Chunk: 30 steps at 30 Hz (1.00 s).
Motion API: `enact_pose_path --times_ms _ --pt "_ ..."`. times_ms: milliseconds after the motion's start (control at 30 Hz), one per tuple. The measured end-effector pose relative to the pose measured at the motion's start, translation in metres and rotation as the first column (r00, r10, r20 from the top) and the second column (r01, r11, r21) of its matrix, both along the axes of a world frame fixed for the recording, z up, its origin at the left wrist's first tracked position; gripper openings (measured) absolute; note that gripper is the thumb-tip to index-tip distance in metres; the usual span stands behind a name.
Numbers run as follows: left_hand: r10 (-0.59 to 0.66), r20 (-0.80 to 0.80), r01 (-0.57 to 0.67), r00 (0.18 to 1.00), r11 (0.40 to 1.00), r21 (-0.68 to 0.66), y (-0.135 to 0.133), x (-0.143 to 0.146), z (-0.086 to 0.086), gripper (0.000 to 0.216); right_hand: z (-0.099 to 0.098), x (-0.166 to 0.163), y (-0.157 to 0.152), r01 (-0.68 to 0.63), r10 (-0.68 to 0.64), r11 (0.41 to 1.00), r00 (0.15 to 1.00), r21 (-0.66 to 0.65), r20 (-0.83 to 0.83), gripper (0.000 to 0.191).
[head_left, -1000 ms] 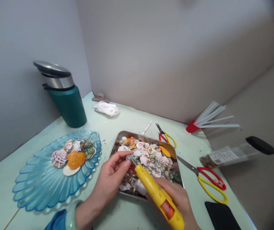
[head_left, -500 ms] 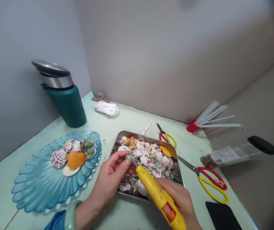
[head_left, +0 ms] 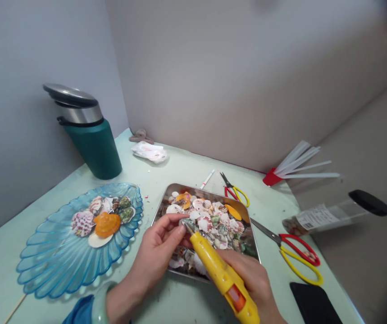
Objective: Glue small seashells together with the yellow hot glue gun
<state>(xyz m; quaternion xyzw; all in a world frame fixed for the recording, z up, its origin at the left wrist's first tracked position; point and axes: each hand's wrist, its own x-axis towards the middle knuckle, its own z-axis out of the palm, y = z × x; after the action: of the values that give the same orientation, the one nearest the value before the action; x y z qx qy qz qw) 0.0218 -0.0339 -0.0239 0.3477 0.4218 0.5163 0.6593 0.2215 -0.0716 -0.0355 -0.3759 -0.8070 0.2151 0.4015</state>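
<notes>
Between thumb and fingers, my left hand (head_left: 161,240) pinches a small grey-green shell (head_left: 187,222) above the metal tray's near left part. My right hand (head_left: 247,274) is wrapped round a yellow glue gun (head_left: 222,272), whose metal nozzle points up and left at that shell, seemingly touching it. Whether glue is coming out is too small to tell. Under both hands lies the metal tray (head_left: 256,238), full of mixed seashells. To the left, a blue scalloped glass plate (head_left: 54,256) carries a cluster of shells, among them an orange scallop shell (head_left: 106,224).
A green bottle (head_left: 93,148) stands at the back left, near a crumpled white bag (head_left: 149,152). Small scissors (head_left: 234,191) and larger scissors (head_left: 294,247) lie right of the tray. Farther right are a red cup (head_left: 271,177) of glue sticks, a clear jar (head_left: 328,218) and a black flat object (head_left: 315,303).
The glue gun has shifted slightly left, its nozzle still at the shell. My left hand has barely moved and keeps its pinch.
</notes>
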Motion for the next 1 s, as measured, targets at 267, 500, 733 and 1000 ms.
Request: enact_pose_path --times_ms 267,500,733,1000 --pt "0.012 0.023 -0.012 1.0 1.0 0.005 0.0012 -0.0008 -0.0028 0.024 0.0058 -0.0029 0.0015 0.009 -0.009 0.999 1.0 0.048 -0.011 0.027" --pt "-0.008 0.025 0.009 1.0 0.999 -0.033 0.0002 -0.0003 -0.0013 0.031 0.0026 -0.0008 0.0013 0.015 -0.016 0.997 1.0 0.071 0.022 0.033" --pt "-0.015 0.017 0.015 1.0 0.999 -0.043 0.0 -0.0011 -0.0018 0.035 0.0026 0.001 -0.0002 0.005 -0.006 0.999 1.0 0.047 0.027 0.031" --pt "-0.002 0.03 0.003 1.0 1.0 -0.031 0.0016 -0.0003 -0.0019 0.026 0.0065 -0.0022 0.0003 0.045 -0.048 0.997 0.998 0.059 0.039 0.035"
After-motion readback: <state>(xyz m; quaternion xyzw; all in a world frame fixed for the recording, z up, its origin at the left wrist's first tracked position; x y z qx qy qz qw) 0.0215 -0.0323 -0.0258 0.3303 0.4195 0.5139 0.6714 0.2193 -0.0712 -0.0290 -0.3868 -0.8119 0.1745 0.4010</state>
